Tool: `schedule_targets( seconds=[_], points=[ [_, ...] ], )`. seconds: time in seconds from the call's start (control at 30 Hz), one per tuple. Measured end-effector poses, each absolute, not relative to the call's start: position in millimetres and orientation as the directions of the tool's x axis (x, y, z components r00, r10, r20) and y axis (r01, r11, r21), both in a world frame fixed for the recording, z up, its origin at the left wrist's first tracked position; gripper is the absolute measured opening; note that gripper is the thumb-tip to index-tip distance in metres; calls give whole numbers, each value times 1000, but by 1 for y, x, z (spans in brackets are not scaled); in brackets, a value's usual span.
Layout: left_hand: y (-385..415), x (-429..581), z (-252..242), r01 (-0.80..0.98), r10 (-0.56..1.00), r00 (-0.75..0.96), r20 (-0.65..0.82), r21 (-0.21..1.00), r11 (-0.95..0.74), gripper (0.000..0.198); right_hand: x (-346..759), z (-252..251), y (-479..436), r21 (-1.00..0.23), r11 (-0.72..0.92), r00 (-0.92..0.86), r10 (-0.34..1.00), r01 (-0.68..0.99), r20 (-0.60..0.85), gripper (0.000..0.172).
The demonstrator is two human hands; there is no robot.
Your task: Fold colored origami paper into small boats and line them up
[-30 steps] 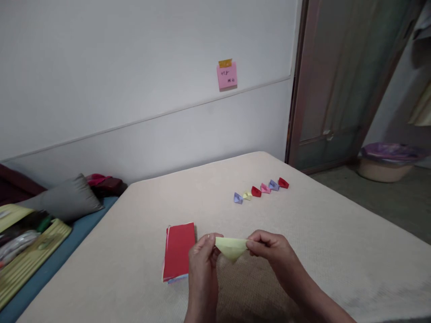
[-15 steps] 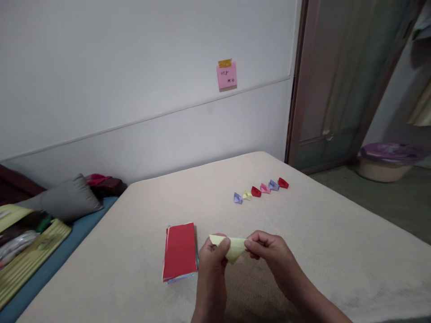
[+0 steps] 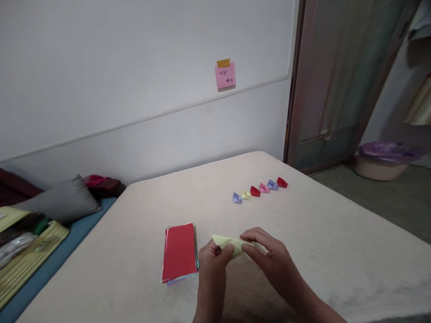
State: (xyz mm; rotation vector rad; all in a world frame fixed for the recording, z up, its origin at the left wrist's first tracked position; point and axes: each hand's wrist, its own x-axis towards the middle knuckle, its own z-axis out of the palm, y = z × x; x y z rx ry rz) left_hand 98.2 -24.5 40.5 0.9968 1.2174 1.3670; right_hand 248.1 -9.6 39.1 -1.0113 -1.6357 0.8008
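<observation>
Between my two hands, above the near part of the cream-covered bed surface, is a folded piece of pale yellow paper [image 3: 232, 242]. My left hand [image 3: 215, 262] pinches its left part, the thumb lying across the near face. On the other end, my right hand [image 3: 266, 249] grips the paper between thumb and fingers. A stack of coloured paper [image 3: 179, 252] with a red sheet on top lies just left of my left hand. Beyond the hands, several small folded paper boats stand in a slanting row, among them a yellow one [image 3: 246, 195] and a red one [image 3: 282, 182].
A pink note [image 3: 225, 75] is taped to the white wall behind the bed surface [image 3: 141, 224]. Off to the left are a grey pillow [image 3: 72, 197] and a yellow basket [image 3: 37, 255]. A covered tub [image 3: 382, 168] stands on the floor at the right.
The yellow paper has turned, showing a narrower strip instead of a downward triangle. My right fingers have shifted from its tip to over its upper edge. The view has moved slightly.
</observation>
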Motion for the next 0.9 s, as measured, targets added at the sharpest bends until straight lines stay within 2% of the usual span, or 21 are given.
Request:
schedule_targets(
  seconds=[0.13, 0.2, 0.27, 0.37, 0.53, 0.63, 0.73, 0.9],
  points=[
    [-30, 103, 46, 69, 983, -170, 66, 996, -55, 12, 245, 29, -12, -668, 599, -116, 776, 442, 619, 12],
    [-32, 105, 48, 166, 979, -163, 119, 982, -92, 11, 244, 28, -13, -609, 625, -153, 748, 489, 645, 10],
    [-33, 106, 47, 240, 976, -148, 163, 963, -124, 12, 244, 29, -14, -603, 620, -155, 751, 503, 642, 8],
    [-33, 108, 45, 300, 971, -147, 187, 944, -137, 15, 242, 30, -15, -655, 590, -145, 785, 472, 602, 11],
    [-32, 108, 41, 329, 971, -165, 172, 938, -111, 20, 240, 31, -16, -802, 502, -144, 864, 325, 482, 14],
    [-30, 107, 42, 320, 965, -153, 215, 934, -157, 14, 241, 33, -16, -867, 443, -134, 896, 226, 423, 15],
    [-29, 104, 44, 289, 965, -108, 239, 936, -200, 6, 243, 39, -15, -932, 338, -130, 938, 133, 321, 15],
    [-26, 101, 46, 215, 982, -26, 186, 961, -176, 8, 245, 45, -10, -993, 86, -216, 971, -77, 101, 12]
  ],
)
